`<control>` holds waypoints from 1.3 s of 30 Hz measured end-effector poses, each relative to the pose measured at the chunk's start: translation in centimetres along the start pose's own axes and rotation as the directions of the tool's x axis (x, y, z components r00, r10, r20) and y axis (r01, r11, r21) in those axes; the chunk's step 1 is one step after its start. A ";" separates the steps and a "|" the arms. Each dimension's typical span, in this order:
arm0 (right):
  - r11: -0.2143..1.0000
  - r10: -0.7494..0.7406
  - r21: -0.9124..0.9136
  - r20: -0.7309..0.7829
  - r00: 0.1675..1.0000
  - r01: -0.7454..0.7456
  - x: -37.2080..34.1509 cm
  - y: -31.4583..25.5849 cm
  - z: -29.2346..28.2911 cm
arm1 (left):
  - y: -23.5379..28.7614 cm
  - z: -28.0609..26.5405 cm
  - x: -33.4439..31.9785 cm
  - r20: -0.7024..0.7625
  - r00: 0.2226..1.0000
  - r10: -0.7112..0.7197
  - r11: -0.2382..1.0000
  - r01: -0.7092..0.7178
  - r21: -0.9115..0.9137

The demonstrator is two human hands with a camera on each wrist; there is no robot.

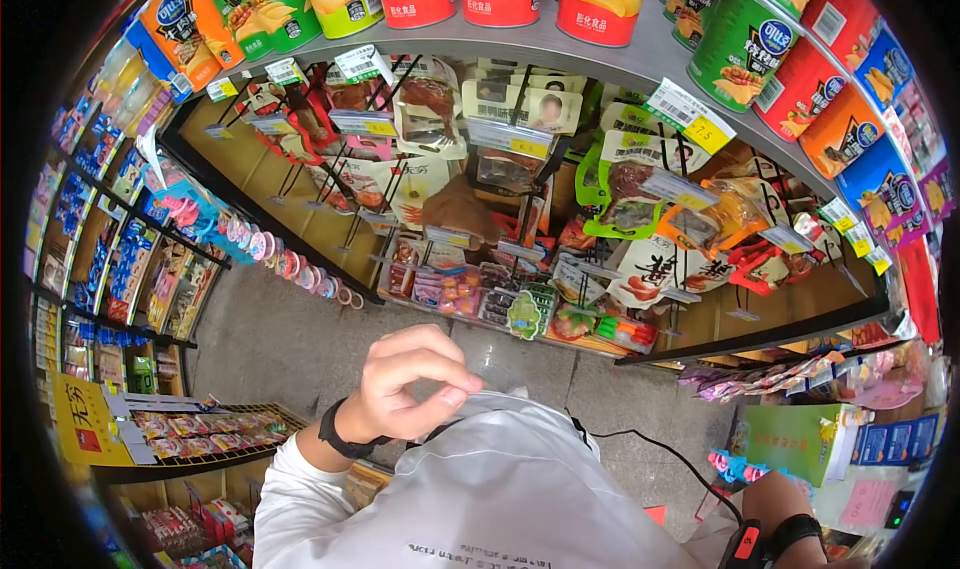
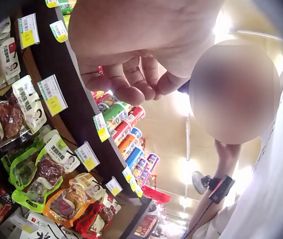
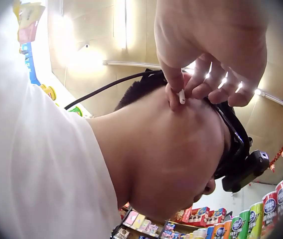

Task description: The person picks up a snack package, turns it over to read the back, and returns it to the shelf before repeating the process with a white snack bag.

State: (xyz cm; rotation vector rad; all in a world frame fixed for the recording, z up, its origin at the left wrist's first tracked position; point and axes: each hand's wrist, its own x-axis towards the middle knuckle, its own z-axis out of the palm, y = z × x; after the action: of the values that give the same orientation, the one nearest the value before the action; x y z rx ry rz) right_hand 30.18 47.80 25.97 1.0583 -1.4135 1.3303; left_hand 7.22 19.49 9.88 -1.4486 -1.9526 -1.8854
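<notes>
My left hand (image 1: 412, 381) hangs in front of the white shirt (image 1: 490, 479), fingers loosely curled, nothing in them. The left wrist view shows the same hand (image 2: 146, 40) from the palm side, beside the snack rack. My right hand (image 3: 213, 45) is raised to the side of the head, fingers bent down close to the ear. A small white piece (image 3: 182, 96) shows between thumb and fingers there; I cannot tell whether they pinch it. In the head view only the right forearm (image 1: 775, 499) with its black wristband (image 1: 798, 534) shows, the hand hidden.
Ahead stands a shelf (image 1: 440, 44) of chip cans over hooks of packed meat snacks (image 1: 640, 184), with price tags (image 1: 690, 114) along its edge. Hair ties (image 1: 265, 244) hang at left, near a snack stand (image 1: 210, 434). A green box (image 1: 790, 439) is at right; a black cable (image 1: 680, 454) trails rightward.
</notes>
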 end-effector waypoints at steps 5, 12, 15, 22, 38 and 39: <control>0.948 -0.062 -0.309 0.053 0.997 0.075 -0.9 3.5 0.4 | -0.3 0.0 0.1 0.005 1.000 -0.007 1.000 0.007 0.012; 0.889 -0.090 -0.443 0.085 0.992 0.119 -1.2 5.4 0.2 | -0.6 -0.1 0.4 0.027 0.999 -0.026 1.000 0.026 -0.003; 0.873 -0.107 -0.468 0.092 0.990 0.138 -1.3 5.9 0.1 | -0.8 0.1 0.2 0.021 0.998 -0.067 0.997 0.068 -0.030; 0.829 -0.130 -0.534 0.107 0.986 0.167 -0.9 6.0 0.2 | -1.4 0.3 0.4 0.044 0.998 -0.038 0.999 0.039 -0.030; 0.726 -0.190 -0.652 0.118 0.975 0.220 -0.6 5.8 -0.1 | -1.7 0.4 0.4 0.011 0.997 -0.081 0.997 0.081 -0.007; 0.719 -0.194 -0.657 0.121 0.974 0.225 -0.5 5.7 0.0 | -1.8 0.4 0.3 0.019 0.997 -0.076 0.997 0.076 -0.015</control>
State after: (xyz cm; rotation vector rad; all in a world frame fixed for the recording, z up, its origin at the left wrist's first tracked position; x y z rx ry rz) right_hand 24.77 48.17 24.12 0.7191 -1.5726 0.5399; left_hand 6.10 20.31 8.69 -1.4204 -2.0333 -1.9294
